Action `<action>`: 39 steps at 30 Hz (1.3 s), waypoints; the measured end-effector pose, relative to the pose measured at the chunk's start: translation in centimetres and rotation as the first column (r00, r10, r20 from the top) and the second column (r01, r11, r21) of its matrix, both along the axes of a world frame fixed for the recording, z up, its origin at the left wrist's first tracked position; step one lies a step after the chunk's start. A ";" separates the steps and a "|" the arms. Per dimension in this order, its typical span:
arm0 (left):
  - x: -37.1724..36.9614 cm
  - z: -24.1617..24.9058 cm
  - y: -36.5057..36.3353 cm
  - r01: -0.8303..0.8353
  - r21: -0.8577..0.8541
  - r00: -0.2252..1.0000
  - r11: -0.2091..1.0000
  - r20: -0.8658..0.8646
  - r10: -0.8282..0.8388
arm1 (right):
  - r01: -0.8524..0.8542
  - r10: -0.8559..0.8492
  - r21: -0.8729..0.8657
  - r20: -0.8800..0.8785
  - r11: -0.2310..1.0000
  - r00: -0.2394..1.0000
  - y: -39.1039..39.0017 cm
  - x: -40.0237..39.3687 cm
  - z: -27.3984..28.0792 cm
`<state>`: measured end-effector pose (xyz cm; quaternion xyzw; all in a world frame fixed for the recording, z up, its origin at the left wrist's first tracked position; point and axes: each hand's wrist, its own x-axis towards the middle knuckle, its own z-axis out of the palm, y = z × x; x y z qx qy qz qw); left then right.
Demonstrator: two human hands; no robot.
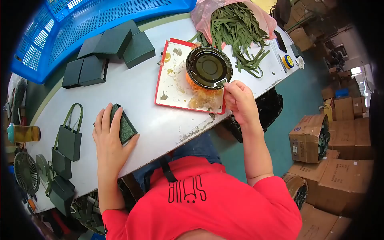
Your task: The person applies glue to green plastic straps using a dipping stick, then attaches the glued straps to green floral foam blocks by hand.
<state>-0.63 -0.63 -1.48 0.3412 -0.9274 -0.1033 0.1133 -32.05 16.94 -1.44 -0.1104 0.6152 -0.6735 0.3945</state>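
My left hand (pixel 111 138) lies on the white tabletop with its fingers and thumb around a small dark green box (pixel 127 129), which is partly hidden under it. My right hand (pixel 240 100) pinches a small thin piece at the near right rim of a round black dish (pixel 208 66). What that piece is I cannot make out. Dark, shiny liquid seems to fill the dish. It rests on an orange, glue-smeared support (pixel 196 83) on a stained white board with red edges (pixel 163 94).
Several dark green boxes (pixel 138 48) sit at the back left by a blue crate (pixel 96 22). Green boxes with ribbon handles (pixel 70 142) stand at left. A pink bag (pixel 202 14) spills green ribbons (pixel 238 26). Cartons (pixel 344 180) are stacked at right.
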 end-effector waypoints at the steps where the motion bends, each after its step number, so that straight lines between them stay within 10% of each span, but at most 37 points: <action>1: 0.0 0.0 0.0 -0.002 0.002 1.000 1.000 0.000 0.002 | 0.005 -0.005 0.005 0.001 1.000 1.000 0.0 0.0 0.0; 12: 0.3 -0.3 -0.8 0.094 0.152 0.973 0.984 -0.221 -0.059 | 0.064 -0.075 -0.110 -0.096 0.992 0.993 1.2 2.6 1.2; 20: -0.6 0.5 -0.6 0.536 0.220 0.775 0.815 -0.512 -0.371 | -0.584 0.582 -0.017 0.109 0.811 0.806 0.2 10.1 2.0; 39: -1.2 0.9 0.0 0.571 0.244 0.756 0.784 -0.529 -0.386 | -0.711 0.713 0.157 0.051 0.686 0.699 -1.8 12.9 0.8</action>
